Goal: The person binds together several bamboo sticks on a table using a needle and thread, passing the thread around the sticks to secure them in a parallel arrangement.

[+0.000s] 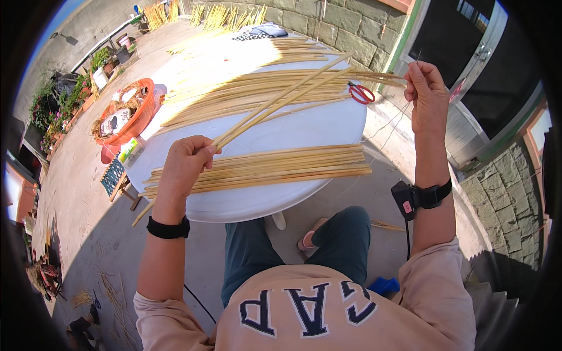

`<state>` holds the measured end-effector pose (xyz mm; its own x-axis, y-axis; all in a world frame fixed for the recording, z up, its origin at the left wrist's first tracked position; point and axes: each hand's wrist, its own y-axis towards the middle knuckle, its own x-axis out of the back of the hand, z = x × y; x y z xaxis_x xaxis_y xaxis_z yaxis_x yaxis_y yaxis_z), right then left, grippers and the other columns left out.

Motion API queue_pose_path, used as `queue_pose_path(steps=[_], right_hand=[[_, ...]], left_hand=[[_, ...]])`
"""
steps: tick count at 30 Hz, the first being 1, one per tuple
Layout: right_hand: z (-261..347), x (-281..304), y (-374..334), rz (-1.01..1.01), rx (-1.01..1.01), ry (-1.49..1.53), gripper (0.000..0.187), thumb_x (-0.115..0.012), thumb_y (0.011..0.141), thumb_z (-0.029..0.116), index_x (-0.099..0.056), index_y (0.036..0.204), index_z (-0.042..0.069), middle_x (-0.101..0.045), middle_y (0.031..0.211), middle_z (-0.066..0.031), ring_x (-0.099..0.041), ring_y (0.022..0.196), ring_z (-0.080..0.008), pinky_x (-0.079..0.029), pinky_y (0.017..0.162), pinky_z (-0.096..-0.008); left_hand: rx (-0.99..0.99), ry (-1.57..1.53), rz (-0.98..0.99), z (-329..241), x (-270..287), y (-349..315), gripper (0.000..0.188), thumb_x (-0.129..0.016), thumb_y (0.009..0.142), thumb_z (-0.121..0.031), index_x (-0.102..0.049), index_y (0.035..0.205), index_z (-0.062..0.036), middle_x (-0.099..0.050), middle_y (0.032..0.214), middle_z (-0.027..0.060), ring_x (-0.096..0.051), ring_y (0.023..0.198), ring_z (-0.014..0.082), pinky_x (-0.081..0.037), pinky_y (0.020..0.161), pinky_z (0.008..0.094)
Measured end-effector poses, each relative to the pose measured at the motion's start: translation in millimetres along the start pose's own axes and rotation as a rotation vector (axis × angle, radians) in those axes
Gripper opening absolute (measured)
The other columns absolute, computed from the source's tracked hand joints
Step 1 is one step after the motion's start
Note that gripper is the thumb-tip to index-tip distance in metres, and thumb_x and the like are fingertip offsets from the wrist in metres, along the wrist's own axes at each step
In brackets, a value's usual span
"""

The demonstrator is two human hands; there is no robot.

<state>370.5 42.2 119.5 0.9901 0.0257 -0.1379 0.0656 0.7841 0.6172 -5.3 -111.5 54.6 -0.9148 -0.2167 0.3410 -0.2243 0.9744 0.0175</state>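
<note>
My left hand point(186, 162) is closed around the near ends of two long straw stalks point(281, 104), which slant up and away to the right over the table. Raised at the right, my right hand point(427, 96) pinches what looks like a thin needle point(419, 54), its tip showing above the fingers. A pale thread point(389, 127) hangs in loose curves below that hand. A flat row of stalks point(287, 164) lies side by side along the near part of the white round table point(252, 203). Beyond it spreads a larger layer of stalks point(234, 93). Red-handled scissors point(363, 95) rest by the table's right edge.
An orange basket point(126, 138) full of bundled things stands left of the table, close to a small patterned stool point(113, 178). Folded cloth point(260, 31) lies at the far side. A stone wall point(357, 29) and a glazed door point(489, 52) border the right.
</note>
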Motion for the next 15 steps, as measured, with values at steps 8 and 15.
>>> queue_pose_path(steps=[8, 15], right_hand=[[-48, 137, 82, -0.371, -0.235, -0.351, 0.013, -0.069, 0.086, 0.017, -0.064, 0.091, 0.005, -0.059, 0.072, 0.0013, -0.047, 0.055, -0.0036, -0.037, 0.046, -0.0176], [-15, 188, 126, -0.511, -0.088, -0.278, 0.014, -0.072, 0.084, 0.016, -0.064, 0.090, 0.005, -0.061, 0.073, -0.0004, -0.049, 0.055, -0.0045, -0.040, 0.048, -0.0173]], left_hand=[[0.033, -0.040, 0.008, 20, 15, 0, 0.015, -0.056, 0.087, -0.008, -0.067, 0.081, 0.0014, -0.052, 0.057, -0.0014, -0.043, 0.052, 0.0046, -0.032, 0.049, 0.0205], [0.022, 0.265, 0.187, 17, 8, 30, 0.014, -0.057, 0.083, -0.008, -0.066, 0.077, 0.0013, -0.053, 0.056, -0.0001, -0.045, 0.051, 0.0056, -0.034, 0.048, 0.0205]])
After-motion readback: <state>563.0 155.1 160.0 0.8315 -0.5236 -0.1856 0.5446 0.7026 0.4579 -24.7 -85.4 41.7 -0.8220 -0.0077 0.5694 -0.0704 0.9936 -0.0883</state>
